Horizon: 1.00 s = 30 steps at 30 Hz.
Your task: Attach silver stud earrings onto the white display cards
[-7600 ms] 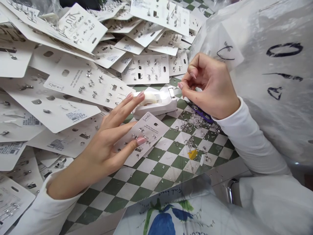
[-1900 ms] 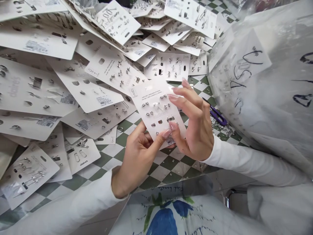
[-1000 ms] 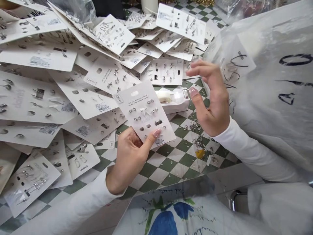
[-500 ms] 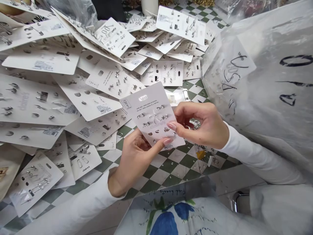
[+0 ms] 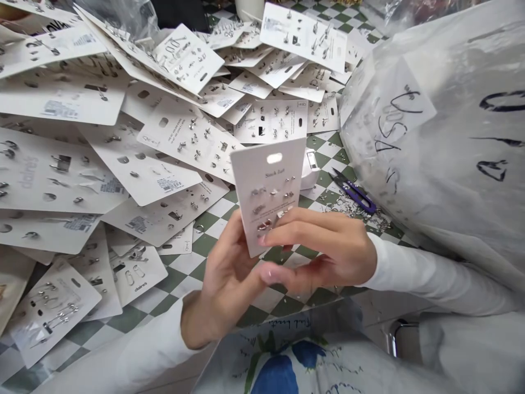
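Earring card (image 5: pixel 266 183) held up above the counter (image 5: pixel 174 282), long axis near 12–6, top at 12. Left hand (image 5: pixel 229 287) grasps it at the lower left edge, fingers behind; card lies at 1 o'clock from it. Right hand (image 5: pixel 330 246): card at 10 o'clock, fingers across its lower front; cannot tell whether they pinch. Both hands touch it, neither clearly nearer. Thumbs meet just below.
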Motion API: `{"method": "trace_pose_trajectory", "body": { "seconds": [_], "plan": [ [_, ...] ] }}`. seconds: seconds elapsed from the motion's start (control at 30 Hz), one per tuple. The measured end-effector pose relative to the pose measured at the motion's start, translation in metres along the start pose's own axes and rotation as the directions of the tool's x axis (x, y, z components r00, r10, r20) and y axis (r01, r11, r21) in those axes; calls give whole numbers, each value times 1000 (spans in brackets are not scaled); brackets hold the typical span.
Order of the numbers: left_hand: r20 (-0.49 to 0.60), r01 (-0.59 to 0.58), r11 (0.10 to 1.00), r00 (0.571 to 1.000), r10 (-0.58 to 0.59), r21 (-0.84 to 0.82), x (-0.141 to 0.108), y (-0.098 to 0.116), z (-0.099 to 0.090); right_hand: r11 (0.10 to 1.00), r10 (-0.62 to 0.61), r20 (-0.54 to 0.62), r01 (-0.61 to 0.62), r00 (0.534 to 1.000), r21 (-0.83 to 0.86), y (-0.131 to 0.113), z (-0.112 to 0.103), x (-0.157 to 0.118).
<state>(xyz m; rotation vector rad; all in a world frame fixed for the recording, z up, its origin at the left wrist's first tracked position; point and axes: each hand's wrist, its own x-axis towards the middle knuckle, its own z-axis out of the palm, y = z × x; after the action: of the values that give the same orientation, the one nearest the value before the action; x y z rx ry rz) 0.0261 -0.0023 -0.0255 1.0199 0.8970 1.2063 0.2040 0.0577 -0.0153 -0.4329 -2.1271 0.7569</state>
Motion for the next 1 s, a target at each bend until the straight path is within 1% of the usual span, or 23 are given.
{"method": "trace_pose_trajectory", "body": {
  "seconds": [0.07, 0.13, 0.2, 0.27, 0.3, 0.33, 0.43, 0.6, 0.73, 0.83, 1.0],
  "plan": [
    [-120, 51, 999, 992, -51, -5, 3, 2, 0, 996, 15, 8, -15, 1000, 84, 2, -2, 3],
    [-191, 102, 995, 976, -100, 1, 6, 2, 0, 984, 59, -49, -50, 997, 168, 6, -9, 8],
    [-212, 134, 991, 968, -131, -4, 8, 2, -2, 978, 97, -176, -61, 980, 198, 12, -18, 14],
    [-213, 158, 987, 963, -164, -43, 9, 0, -3, 981, 143, -303, -94, 942, 170, 19, -26, 17],
    [-218, 167, 984, 960, -177, -65, 9, -1, -3, 980, 169, -340, -122, 925, 155, 22, -28, 18],
    [-227, 173, 981, 956, -188, -82, 9, -1, -3, 977, 197, -353, -154, 915, 147, 25, -30, 18],
    [-259, 174, 981, 947, -191, -86, 9, -3, -4, 964, 251, -312, -206, 916, 168, 29, -27, 16],
    [-249, 193, 981, 949, -191, -19, 8, -5, -6, 963, 255, -247, -224, 935, 147, 26, -20, 14],
    [-256, 205, 979, 946, -200, -8, 8, -7, -8, 962, 265, -221, -241, 938, 131, 26, -19, 14],
    [-271, 200, 980, 943, -194, -6, 9, -6, -8, 964, 257, -227, -234, 939, 125, 28, -22, 14],
    [-292, 124, 992, 948, -124, -19, 11, 0, -6, 976, 217, -294, -201, 931, 82, 34, -33, 16]
  ]
}}
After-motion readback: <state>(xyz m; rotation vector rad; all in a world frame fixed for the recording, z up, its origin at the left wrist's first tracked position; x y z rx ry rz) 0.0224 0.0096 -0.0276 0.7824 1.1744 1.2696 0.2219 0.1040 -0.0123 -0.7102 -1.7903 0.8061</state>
